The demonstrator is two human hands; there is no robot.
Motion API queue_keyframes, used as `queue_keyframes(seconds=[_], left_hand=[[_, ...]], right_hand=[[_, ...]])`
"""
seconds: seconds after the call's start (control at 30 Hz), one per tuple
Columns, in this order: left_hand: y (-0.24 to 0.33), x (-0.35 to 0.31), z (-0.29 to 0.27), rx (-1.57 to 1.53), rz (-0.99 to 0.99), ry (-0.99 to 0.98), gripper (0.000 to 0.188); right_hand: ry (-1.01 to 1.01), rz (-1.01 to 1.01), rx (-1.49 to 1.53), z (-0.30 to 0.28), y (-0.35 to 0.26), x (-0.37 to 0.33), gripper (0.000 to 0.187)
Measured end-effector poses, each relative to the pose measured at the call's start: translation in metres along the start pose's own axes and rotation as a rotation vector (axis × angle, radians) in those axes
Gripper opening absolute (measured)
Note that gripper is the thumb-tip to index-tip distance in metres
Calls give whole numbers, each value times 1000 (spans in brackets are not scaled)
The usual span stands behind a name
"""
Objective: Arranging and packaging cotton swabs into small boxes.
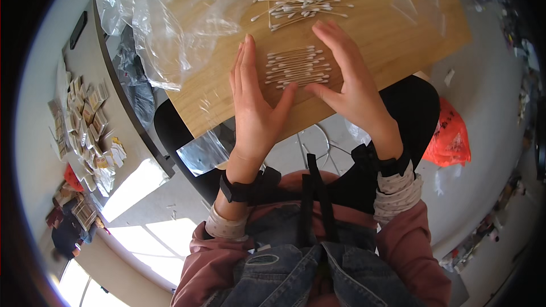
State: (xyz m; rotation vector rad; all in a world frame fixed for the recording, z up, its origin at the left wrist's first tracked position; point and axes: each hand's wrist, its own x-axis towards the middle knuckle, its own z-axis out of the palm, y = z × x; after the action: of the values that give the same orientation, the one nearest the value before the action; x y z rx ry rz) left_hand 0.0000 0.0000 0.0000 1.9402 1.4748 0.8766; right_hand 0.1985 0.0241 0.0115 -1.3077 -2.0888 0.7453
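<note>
A bundle of cotton swabs (297,67) lies side by side on the wooden table (364,74), their white tips pointing left and right. My left hand (253,99) stands along the left of the row, fingers stretched forward and the thumb apart at its near edge. On the opposite side, my right hand (352,79) curves around the row with its fingers and thumb spread. Its thumb is close to the nearest swabs; whether either thumb touches them I cannot tell. Farther away, a loose pile of cotton swabs (304,4) lies in a criss-cross heap.
Clear plastic bags (170,28) cover the table's left side, and a clear plastic sheet (404,0) lies at the far right. A silvery packet (206,152) hangs by the near left edge. A red bag (449,136) is on the floor; many small packs (85,122) lie on another table at left.
</note>
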Motion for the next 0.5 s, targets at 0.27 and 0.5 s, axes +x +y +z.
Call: queue_keyframes(seconds=[0.27,0.5], left_hand=[[32,10,32,-884,-204,333,62],[32,21,41,-913,-222,431,62]], right_hand=[[516,177,785,40,-13,9,51],[496,214,722,38,-14,11,58]])
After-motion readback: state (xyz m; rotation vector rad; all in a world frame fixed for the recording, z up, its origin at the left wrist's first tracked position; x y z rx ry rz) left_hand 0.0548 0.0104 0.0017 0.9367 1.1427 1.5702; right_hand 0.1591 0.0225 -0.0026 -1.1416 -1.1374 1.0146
